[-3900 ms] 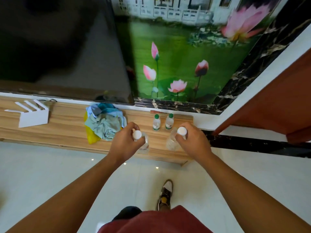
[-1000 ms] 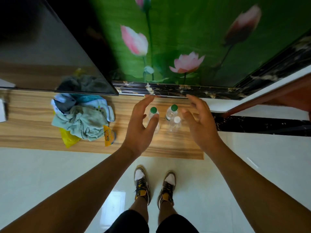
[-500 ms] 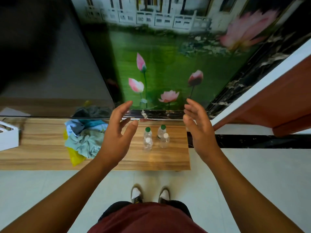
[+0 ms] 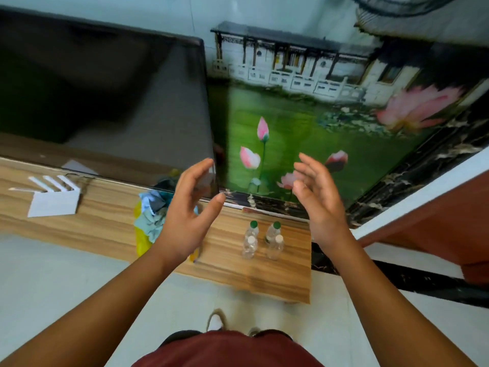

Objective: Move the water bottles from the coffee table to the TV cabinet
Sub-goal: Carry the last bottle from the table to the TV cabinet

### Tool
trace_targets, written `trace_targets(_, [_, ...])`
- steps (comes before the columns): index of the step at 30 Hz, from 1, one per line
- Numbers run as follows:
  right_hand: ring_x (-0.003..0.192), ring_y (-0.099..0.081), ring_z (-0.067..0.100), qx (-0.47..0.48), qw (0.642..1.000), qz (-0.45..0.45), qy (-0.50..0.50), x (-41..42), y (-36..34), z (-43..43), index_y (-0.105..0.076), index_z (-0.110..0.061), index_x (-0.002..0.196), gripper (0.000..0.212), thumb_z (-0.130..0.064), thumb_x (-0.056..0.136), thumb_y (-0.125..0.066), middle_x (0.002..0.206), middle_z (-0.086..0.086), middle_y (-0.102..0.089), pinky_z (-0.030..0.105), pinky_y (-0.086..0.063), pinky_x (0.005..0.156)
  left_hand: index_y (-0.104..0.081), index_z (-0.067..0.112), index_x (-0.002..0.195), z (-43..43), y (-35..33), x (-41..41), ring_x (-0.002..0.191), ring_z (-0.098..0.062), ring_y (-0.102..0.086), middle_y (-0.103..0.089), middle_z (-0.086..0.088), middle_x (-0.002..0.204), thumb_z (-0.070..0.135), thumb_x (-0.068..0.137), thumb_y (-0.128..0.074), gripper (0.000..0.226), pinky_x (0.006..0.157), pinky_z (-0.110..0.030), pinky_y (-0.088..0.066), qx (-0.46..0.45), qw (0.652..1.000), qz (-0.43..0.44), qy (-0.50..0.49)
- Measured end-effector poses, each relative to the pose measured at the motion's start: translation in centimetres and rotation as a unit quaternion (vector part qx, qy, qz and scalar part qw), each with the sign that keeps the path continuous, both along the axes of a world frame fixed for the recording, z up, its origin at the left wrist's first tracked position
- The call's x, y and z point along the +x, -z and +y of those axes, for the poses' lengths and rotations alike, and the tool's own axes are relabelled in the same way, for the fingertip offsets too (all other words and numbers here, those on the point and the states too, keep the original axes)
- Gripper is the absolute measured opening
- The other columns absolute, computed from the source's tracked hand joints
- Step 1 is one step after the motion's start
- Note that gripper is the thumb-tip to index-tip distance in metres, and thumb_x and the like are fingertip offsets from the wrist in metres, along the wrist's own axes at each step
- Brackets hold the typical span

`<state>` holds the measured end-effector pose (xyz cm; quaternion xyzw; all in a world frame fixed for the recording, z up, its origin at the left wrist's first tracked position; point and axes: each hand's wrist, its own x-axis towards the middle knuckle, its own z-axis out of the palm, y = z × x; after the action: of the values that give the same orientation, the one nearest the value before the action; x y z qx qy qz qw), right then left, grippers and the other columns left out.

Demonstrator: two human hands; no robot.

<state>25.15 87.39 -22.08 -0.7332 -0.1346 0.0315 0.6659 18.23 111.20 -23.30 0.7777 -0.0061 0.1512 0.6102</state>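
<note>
Several small clear water bottles stand upright in a tight cluster near the right end of the wooden TV cabinet [image 4: 238, 276]. Two at the back have green caps [image 4: 254, 224] [image 4: 276, 225]. Two in front have white caps [image 4: 250, 240] [image 4: 279, 238]. My left hand [image 4: 189, 210] hovers above and to the left of the cluster, fingers spread, holding nothing. My right hand [image 4: 317, 200] is raised above and to the right of the bottles, also spread with nothing in it. Neither hand touches a bottle.
A heap of blue and green cloth over a yellow bag [image 4: 152, 215] lies on the cabinet left of the bottles. A white router [image 4: 54, 198] sits further left. The dark TV [image 4: 105, 102] and a lotus mural [image 4: 304, 128] rise behind. A brown door [image 4: 449, 221] is at the right.
Both hands set white-capped bottles down in front of the green-capped pair and let go. Since then the hands have lifted away and the view has pulled back and tilted up.
</note>
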Motion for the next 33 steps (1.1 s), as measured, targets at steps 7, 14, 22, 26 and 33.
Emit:
trace_targets(7, [0.138,-0.052,0.015,0.009,0.985,-0.021,-0.173,-0.3,-0.6,5.5,-0.05,-0.038,0.139,0.051,-0.041,0.09,-0.062,0.145,0.004,-0.056,0.014,-0.046,0.1,-0.044,0.039,0.146,1.7,-0.9,-7.4,0.144,-0.008,-0.044,-0.048,0.005,0.152,0.034,0.094,-0.063,0.056,0.117,-0.039,-0.043,0.006,0.983,0.001,-0.182])
trace_targets(14, [0.135,-0.055,0.017,0.026,0.926,-0.016,-0.377,-5.3,-0.4,11.7,-0.052,-0.041,0.134,0.044,-0.033,0.092,-0.062,0.139,0.0,-0.058,0.019,-0.048,0.1,-0.044,0.028,0.147,0.5,-1.0,-19.3,0.146,-0.009,-0.042,-0.047,0.003,0.154,0.043,0.091,-0.062,0.061,0.115,-0.036,-0.044,-0.005,0.92,-0.007,-0.392])
trace_targets(22, [0.131,-0.057,0.012,0.023,0.819,-0.023,-0.573,-18.0,-0.8,18.8,-0.051,-0.036,0.138,0.058,-0.052,0.083,-0.062,0.138,-0.001,-0.06,0.017,-0.046,0.097,-0.044,0.022,0.149,-2.8,-1.6,-35.2,0.146,-0.006,-0.042,-0.047,0.004,0.153,0.042,0.092,-0.06,0.063,0.113,-0.031,-0.045,0.014,0.806,-0.009,-0.592])
trace_targets(26, [0.13,-0.058,0.019,0.038,0.759,-0.017,-0.65,-25.7,-1.4,21.2,-0.052,-0.039,0.135,0.054,-0.047,0.084,-0.064,0.136,0.003,-0.06,0.016,-0.048,0.093,-0.044,0.018,0.149,-5.4,-1.6,-42.6,0.145,-0.007,-0.043,-0.048,0.001,0.152,0.041,0.091,-0.061,0.064,0.112,-0.032,-0.046,0.014,0.738,-0.016,-0.674])
trace_targets(33, [0.128,-0.058,0.014,0.021,0.656,-0.028,-0.754,-40.5,-2.3,22.0,-0.051,-0.055,0.131,0.05,-0.052,0.082,-0.063,0.135,-0.005,-0.059,0.031,-0.05,0.101,-0.044,0.022,0.149,-10.9,-2.2,-55.5,0.144,-0.004,-0.043,-0.047,0.005,0.154,0.042,0.092,-0.061,0.063,0.11,-0.028,-0.046,0.033,0.63,-0.016,-0.776])
